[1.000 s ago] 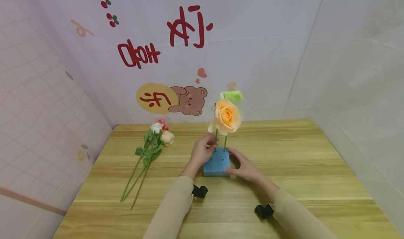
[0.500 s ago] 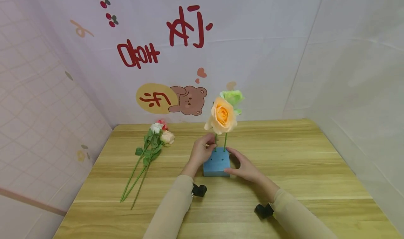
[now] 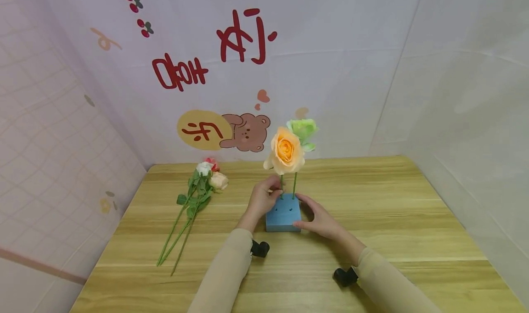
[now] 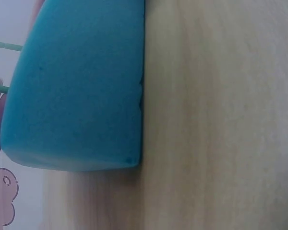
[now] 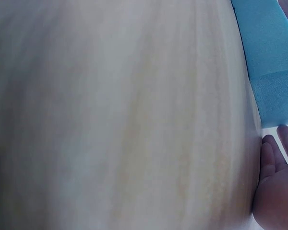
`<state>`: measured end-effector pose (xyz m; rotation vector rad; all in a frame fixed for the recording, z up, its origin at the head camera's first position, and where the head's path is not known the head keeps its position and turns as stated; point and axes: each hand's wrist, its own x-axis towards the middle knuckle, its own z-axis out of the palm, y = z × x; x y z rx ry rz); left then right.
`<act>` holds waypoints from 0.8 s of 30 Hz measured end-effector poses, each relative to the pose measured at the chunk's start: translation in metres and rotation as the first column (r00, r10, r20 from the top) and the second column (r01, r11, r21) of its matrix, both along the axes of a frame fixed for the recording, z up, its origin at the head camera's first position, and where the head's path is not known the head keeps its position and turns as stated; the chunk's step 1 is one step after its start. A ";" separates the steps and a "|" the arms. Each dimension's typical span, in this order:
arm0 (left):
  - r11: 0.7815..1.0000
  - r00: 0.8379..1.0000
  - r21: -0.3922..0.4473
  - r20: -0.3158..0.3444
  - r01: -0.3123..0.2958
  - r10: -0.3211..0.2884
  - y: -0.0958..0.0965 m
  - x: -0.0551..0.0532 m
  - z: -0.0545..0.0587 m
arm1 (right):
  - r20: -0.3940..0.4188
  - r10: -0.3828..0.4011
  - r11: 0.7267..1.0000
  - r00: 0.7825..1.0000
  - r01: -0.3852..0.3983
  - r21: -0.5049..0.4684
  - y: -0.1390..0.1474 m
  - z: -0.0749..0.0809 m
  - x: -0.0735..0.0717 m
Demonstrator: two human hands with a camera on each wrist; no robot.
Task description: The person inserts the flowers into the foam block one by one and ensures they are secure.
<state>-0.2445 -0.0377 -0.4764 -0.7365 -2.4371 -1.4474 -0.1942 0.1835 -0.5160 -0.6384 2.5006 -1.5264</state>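
A blue foam block [image 3: 283, 219] with small holes in its top sits on the wooden table. Two artificial flowers stand in its far holes: an orange rose [image 3: 285, 151] at left and a light green flower [image 3: 304, 129] at right, partly behind the rose. My left hand [image 3: 260, 198] pinches the rose's stem low down, just above the block. My right hand [image 3: 324, 222] holds the block's right side, thumb at the near corner and fingers at the far one. The left wrist view is mostly filled by the block's side, with green stems [image 4: 0, 88] at the left edge.
White, pink and cream roses [image 3: 218, 181] lie together on the table at left, their long green stems pointing toward the near edge. A white cloth backdrop [image 3: 339, 83] with printed characters and a bear rises behind the table. Two holes in the block's near row hold no stem.
The orange rose's head has turned and shifted left, uncovering more of the green flower. My left hand still pinches its stem, and the right hand stays on the block.
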 end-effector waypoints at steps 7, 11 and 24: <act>1.000 1.000 -0.012 -0.003 -0.005 0.005 -0.001 0.000 -0.001 | 0.002 -0.001 1.000 1.000 0.001 -0.010 0.000 -0.002 -0.001; 1.000 1.000 0.000 -0.008 -0.006 0.006 0.000 0.000 -0.002 | -0.007 0.001 1.000 1.000 -0.001 -0.008 -0.001 -0.002 -0.001; 1.000 1.000 0.021 -0.002 0.021 -0.021 -0.003 0.002 -0.009 | -0.026 0.003 1.000 1.000 -0.003 -0.002 0.000 -0.005 -0.002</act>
